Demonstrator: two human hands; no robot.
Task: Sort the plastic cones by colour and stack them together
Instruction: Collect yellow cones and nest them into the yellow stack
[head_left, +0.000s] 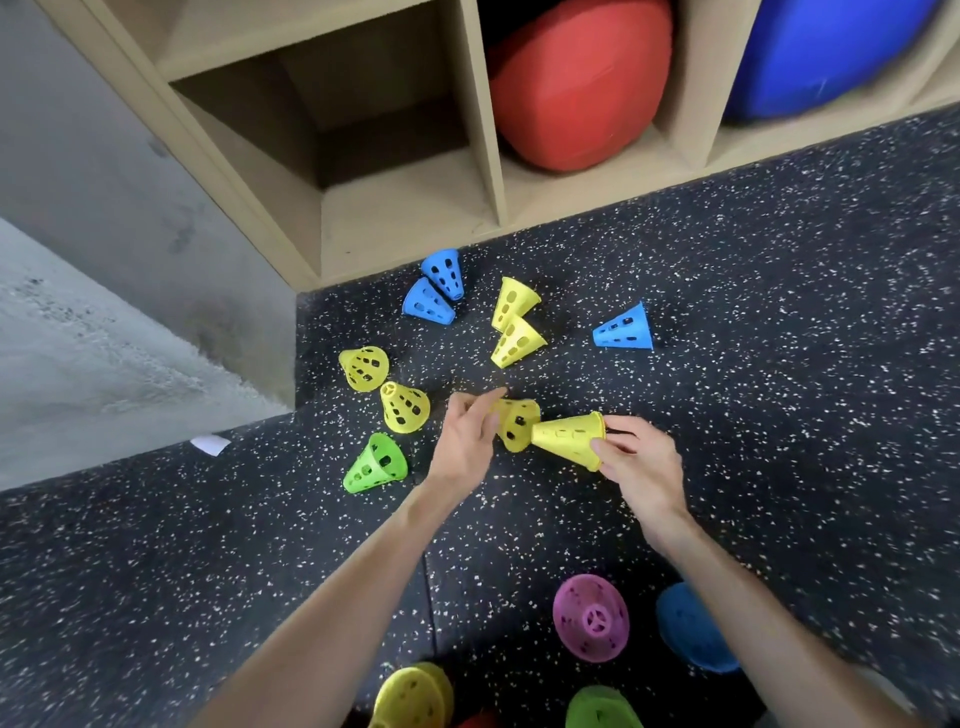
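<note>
My right hand (641, 467) grips the wide rim of a yellow cone (569, 439), its tip pointing left. My left hand (467, 436) holds a second yellow cone (517, 428) right in front of that tip. On the speckled floor lie several loose perforated cones: two yellow ones (363, 366) (404, 408) at the left, a yellow pair (514, 322) further back, a green one (376, 465), two blue ones (436, 288) by the shelf and one blue cone (626, 327) at the right.
A wooden cubby shelf (405, 228) stands at the back with a red ball (576, 83) and a blue ball (821, 52) inside. Near me sit a pink cone (589, 618), a blue stack (693, 629), a yellow stack (410, 699) and a green one (602, 709). A grey wall (104, 260) closes the left.
</note>
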